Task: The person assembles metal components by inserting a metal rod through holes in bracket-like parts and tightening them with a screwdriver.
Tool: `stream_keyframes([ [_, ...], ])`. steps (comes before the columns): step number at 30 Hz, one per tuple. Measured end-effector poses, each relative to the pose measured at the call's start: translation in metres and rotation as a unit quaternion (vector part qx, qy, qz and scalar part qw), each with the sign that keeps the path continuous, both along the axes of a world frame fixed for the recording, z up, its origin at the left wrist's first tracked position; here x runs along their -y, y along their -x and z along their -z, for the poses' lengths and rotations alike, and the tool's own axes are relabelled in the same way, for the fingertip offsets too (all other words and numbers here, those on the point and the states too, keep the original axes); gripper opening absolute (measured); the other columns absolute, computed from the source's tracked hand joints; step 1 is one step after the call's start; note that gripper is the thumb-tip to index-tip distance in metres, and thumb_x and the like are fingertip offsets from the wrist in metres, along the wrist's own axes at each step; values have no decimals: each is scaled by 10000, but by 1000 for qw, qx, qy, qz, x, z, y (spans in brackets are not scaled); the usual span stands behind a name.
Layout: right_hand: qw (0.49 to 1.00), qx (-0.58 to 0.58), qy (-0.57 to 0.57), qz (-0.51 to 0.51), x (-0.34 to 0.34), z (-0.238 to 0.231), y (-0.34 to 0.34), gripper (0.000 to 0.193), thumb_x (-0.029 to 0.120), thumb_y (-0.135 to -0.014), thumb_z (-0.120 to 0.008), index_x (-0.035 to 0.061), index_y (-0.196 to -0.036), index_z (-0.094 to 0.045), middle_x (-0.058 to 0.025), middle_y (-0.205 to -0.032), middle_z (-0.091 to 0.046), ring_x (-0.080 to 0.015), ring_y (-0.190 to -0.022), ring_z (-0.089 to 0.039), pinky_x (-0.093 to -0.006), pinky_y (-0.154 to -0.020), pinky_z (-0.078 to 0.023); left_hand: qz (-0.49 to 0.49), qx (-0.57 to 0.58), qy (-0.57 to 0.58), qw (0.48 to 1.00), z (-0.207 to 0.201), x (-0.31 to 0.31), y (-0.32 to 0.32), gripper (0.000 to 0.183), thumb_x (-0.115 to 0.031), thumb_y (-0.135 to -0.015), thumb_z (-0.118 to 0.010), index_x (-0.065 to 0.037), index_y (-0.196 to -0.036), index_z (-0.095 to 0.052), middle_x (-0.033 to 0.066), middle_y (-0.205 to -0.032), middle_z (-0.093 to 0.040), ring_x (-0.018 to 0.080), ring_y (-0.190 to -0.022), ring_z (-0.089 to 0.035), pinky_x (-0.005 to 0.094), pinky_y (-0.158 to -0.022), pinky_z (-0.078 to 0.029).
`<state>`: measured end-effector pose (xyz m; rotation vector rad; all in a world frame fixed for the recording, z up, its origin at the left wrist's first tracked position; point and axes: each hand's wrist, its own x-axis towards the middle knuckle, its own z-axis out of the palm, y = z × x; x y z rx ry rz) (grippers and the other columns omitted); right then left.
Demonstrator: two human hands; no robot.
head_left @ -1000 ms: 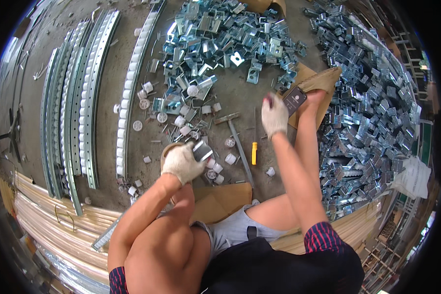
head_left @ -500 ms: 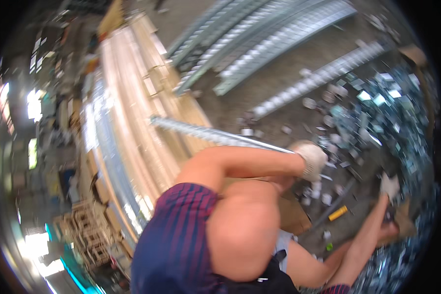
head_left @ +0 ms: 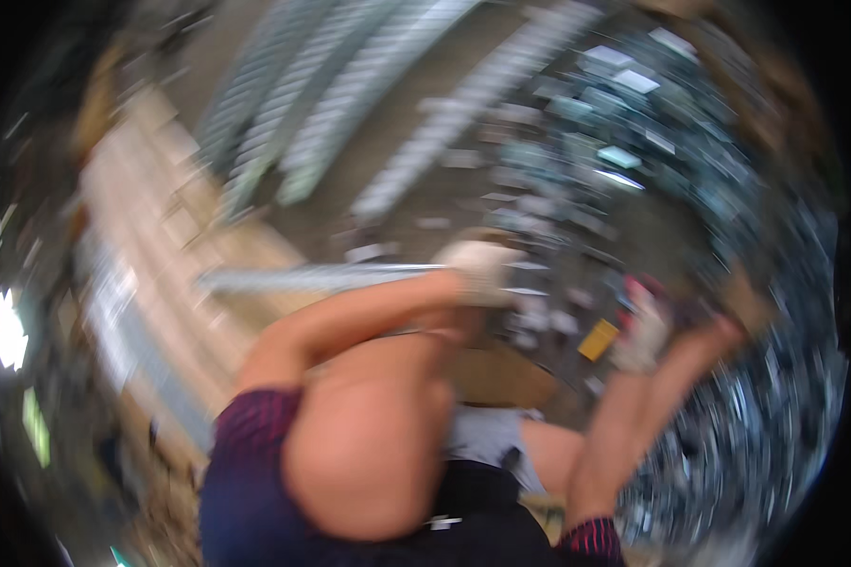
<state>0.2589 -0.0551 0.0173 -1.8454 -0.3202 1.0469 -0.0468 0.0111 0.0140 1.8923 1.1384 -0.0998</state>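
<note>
The whole view is smeared by motion. My left hand (head_left: 477, 269), in a pale glove, is stretched forward over the ground beside the end of a long metal rail (head_left: 303, 278); whether it touches the rail or holds anything is too blurred to tell. My right hand (head_left: 641, 329), also gloved, is raised at the right near a small yellow object (head_left: 599, 339) on the ground. A dark shape shows just beside that hand, but its grip is unclear. My bare knee (head_left: 369, 444) fills the lower middle.
A heap of shiny metal brackets (head_left: 633, 104) spreads across the upper right and right side. Several long perforated rails (head_left: 350, 104) lie at the top. Pale wooden planks (head_left: 151, 236) run along the left. A cardboard sheet (head_left: 501, 373) lies under my legs.
The view has swung left and rolled, then blurred further. Both hands have slid toward the right of the picture; one second ago the right hand held a dark flat object.
</note>
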Motion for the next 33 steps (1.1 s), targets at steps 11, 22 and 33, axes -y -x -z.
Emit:
stream_keyframes([
  [11,909,382,-24,-167,-41,36,-90,367,139,-983,-674,86,-1346,-674,-171,-1153,-763,-269,-1030,-751,-411,-919,-588,-1,-50,-3,999,23,11,19,739,-520,-795,-819,-84,-1371,-662,232,-1147,-763,410,-1091,-729,472,-974,-579],
  [22,773,475,330,-259,-109,42,-58,551,336,-1036,-600,41,-1493,-507,-247,-1337,-620,-426,-1192,-679,-476,-954,-600,-4,-109,21,994,2,0,21,660,-549,-747,-830,-64,-1187,-745,243,-1019,-773,418,-1001,-747,498,-910,-587],
  [33,900,404,-53,-151,-56,103,-33,328,133,-916,-680,121,-1242,-709,-171,-1176,-691,-384,-1031,-701,-485,-934,-565,-15,-75,12,997,-5,1,10,611,-517,-733,-843,-53,-1120,-749,219,-983,-774,411,-969,-746,489,-879,-586],
])
